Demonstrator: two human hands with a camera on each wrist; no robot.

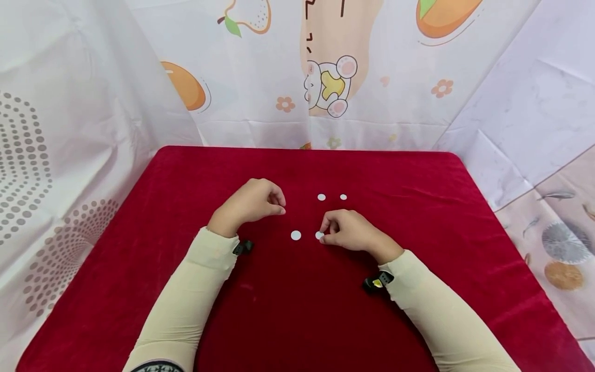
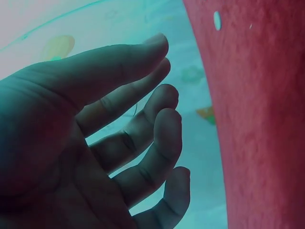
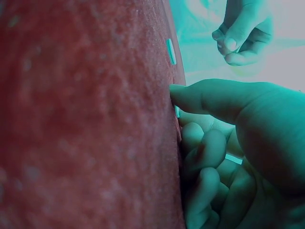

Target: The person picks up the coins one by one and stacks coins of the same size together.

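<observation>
On the red cloth, my right hand [image 1: 350,231] pinches a small white disc [image 1: 318,235] by its edges, thumb on the near side and index finger on the far side. In the right wrist view the thumb tip meets the cloth and hides most of that disc [image 3: 177,111]. A larger white disc [image 1: 295,235] lies flat to its left, between the two hands. My left hand [image 1: 254,200] hovers over the cloth with fingers loosely bent and nothing in them; the left wrist view shows its bare palm.
Behind the right hand lie two more white discs, a left one [image 1: 321,197] and a smaller right one [image 1: 343,197]. The red cloth [image 1: 297,320] covers the table. A printed white curtain [image 1: 260,67] hangs behind the far edge, with more sheets at both sides.
</observation>
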